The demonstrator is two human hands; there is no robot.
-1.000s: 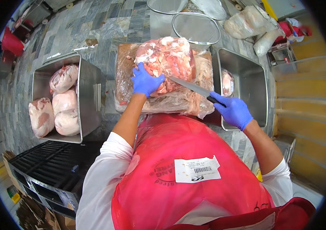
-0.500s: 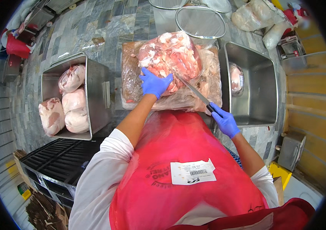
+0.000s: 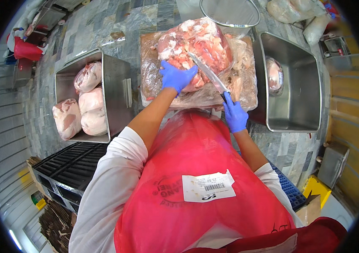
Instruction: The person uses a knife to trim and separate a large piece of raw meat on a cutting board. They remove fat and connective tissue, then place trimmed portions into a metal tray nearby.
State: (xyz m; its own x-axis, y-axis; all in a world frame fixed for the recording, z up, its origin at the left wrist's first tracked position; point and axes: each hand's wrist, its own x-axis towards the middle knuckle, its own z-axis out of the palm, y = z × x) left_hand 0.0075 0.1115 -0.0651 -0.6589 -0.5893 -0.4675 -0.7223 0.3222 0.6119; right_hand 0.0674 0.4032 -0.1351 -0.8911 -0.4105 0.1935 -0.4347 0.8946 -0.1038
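A large piece of raw meat with white fat [image 3: 198, 40] lies on a plastic-wrapped brown slab [image 3: 150, 59] in front of me. My left hand [image 3: 177, 76], in a blue glove, rests on the meat's lower left, fingers spread. My right hand [image 3: 235, 113], also gloved, is closed round the dark handle of a long knife [image 3: 211, 76]. The blade slants up and left across the meat, its tip near the middle, just right of my left fingers.
Steel tubs flank the slab: the left [image 3: 122, 101] holds several pale meat pieces [image 3: 91, 107], the right [image 3: 293, 109] one wrapped piece [image 3: 273, 75]. A lined bin [image 3: 230, 10] stands beyond. Black racks [image 3: 67, 168] are lower left, a blue pallet [image 3: 289, 185] lower right. Someone in red [image 3: 27, 50] is far left.
My right hand has swung inward, so the blade now points more steeply forward over the meat. My left hand stays on it. The whole view has shifted, with the tubs sitting further right.
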